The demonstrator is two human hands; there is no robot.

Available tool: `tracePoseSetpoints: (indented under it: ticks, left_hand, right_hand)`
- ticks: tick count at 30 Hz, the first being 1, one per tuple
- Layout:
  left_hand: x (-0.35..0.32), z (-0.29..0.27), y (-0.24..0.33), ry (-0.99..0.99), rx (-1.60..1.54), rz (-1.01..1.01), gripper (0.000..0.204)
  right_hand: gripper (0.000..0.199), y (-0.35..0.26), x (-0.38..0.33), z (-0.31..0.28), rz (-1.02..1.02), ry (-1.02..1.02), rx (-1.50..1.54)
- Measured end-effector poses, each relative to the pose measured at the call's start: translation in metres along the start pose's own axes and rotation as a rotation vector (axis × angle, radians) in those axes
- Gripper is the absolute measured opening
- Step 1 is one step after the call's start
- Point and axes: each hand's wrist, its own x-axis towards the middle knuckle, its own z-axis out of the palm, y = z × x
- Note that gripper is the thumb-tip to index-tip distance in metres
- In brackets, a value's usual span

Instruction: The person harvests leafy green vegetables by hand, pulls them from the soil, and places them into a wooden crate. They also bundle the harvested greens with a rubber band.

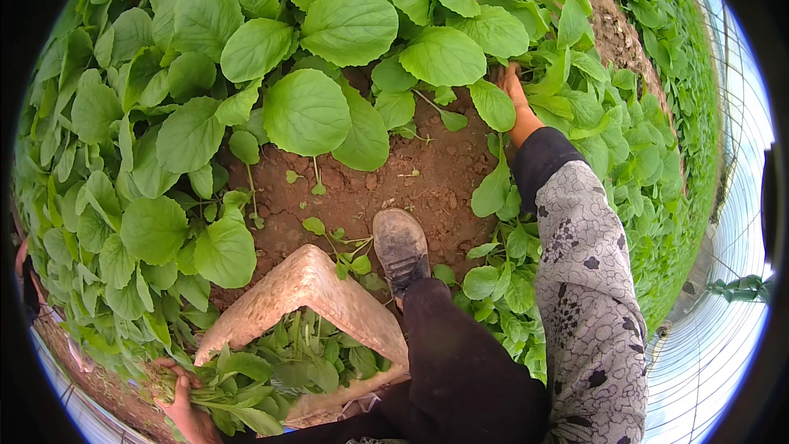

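Note:
At the lower left, my left hand (186, 408) is closed round a bunch of leafy greens (242, 390). The bunch lies sideways at the edge of a dirty whitish box (308, 273), its pale root ends beside my fingers and its leaves toward the box. More cut or pulled greens (316, 345) fill the box. My right hand (516, 107) reaches into the standing leafy plants (567, 74) at the upper right. Leaves cover most of its fingertips, so its grip and anything in it are hidden.
Dense broad-leaved plants (205, 20) grow ahead and to the left. Brown soil (353, 197) lies between them, with a few small seedlings and loose leaves. My shoe (401, 247) stands on it beside the box. A curved translucent greenhouse wall (723, 279) runs along the right.

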Motion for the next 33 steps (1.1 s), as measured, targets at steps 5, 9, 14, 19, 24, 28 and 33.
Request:
tracePoseSetpoints:
  ticks: [5,9,14,19,24,28,33]
  left_hand:
    - [0.010,0.002,-0.011,-0.033,-0.006,-0.030,0.042]
    - [-0.006,0.012,0.006,-0.025,-0.007,-0.057,0.042]
    - [-0.004,0.011,0.000,0.013,0.013,-0.073,0.048]
    - [-0.002,0.014,-0.003,-0.012,0.018,-0.090,0.047]
    - [-0.002,0.016,-0.005,0.010,0.038,-0.111,0.047]
    - [-0.001,0.016,-0.007,-0.008,0.043,-0.104,0.047]
    - [0.001,0.022,0.002,-0.016,0.050,-0.095,0.047]
  right_hand:
    - [0.023,-0.038,0.001,0.086,0.219,0.374,-0.064]
    - [0.027,0.030,0.001,-0.010,0.092,-0.458,0.622]
    - [0.030,0.083,-0.022,-0.018,0.129,-0.369,0.831]
    - [0.024,0.077,-0.031,0.004,0.042,-0.298,0.753]
    - [0.016,0.055,-0.035,0.003,0.039,-0.154,0.377]
    - [0.012,0.066,-0.030,-0.013,-0.008,0.134,0.562]
    - [0.031,0.024,-0.029,-0.003,0.036,-0.298,0.753]
